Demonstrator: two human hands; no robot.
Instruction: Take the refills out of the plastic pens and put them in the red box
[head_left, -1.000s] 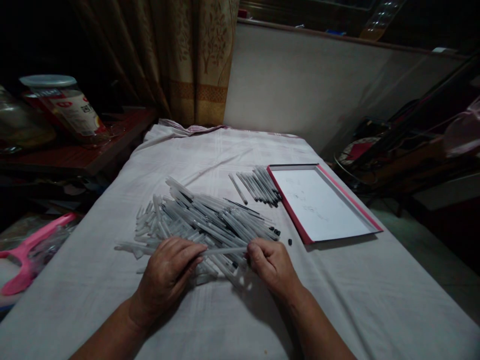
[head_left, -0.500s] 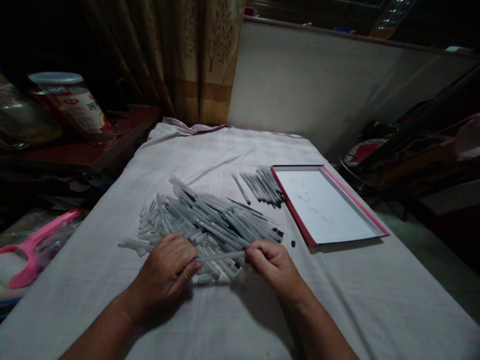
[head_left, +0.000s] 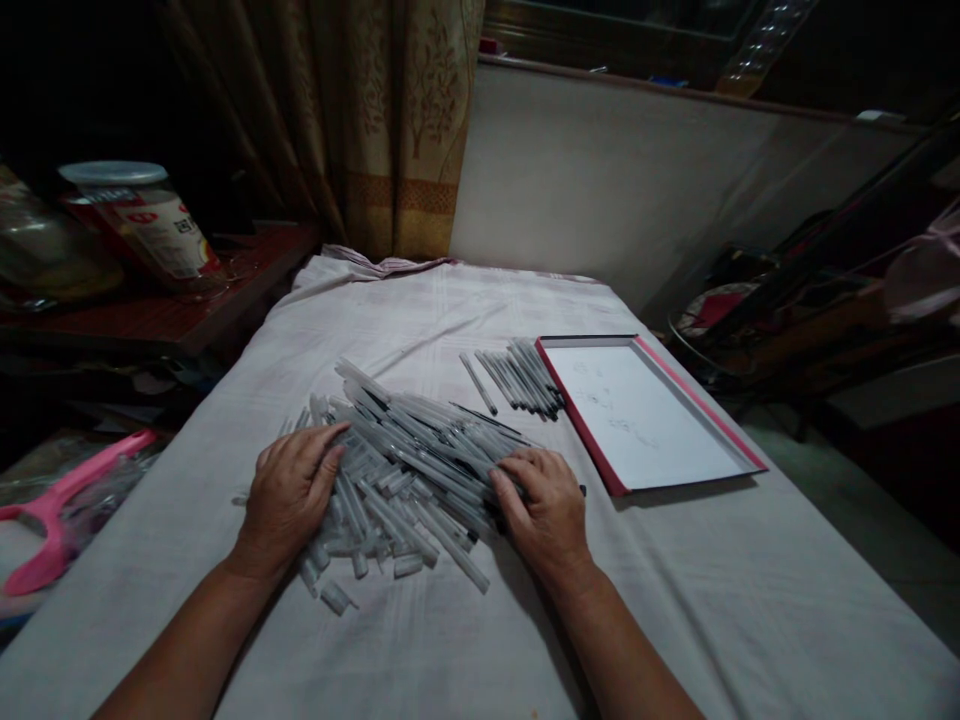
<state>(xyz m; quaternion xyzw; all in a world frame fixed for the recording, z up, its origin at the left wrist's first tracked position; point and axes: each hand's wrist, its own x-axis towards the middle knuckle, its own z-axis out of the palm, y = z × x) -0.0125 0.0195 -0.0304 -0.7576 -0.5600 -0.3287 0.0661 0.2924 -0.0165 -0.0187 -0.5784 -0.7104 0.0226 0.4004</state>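
A loose pile of clear pen barrels (head_left: 450, 435), pen caps (head_left: 358, 510) and thin dark refills lies between my hands. At its left side, my left hand (head_left: 289, 490) rests over the caps, fingers stretched forward and thumb a little apart. My right hand (head_left: 544, 505) lies on the right edge of the pile, fingers loosely bent over the barrel ends. No barrel shows in either hand, though the undersides of my fingers are hidden. Just past my right hand, a small black plug (head_left: 583, 490) is partly visible.
A row of pens with black ends (head_left: 521, 380) lies beyond the pile. Beside it sits a shallow red-edged box lid (head_left: 671, 420) with a white inside. At left are a pink plastic handle (head_left: 56, 520) and a jar (head_left: 150, 225) on a dark red cabinet (head_left: 247, 290).
Both hands have let go of the barrel stretched between them and moved apart to the sides of the pile. My right hand now covers most of the black plugs.
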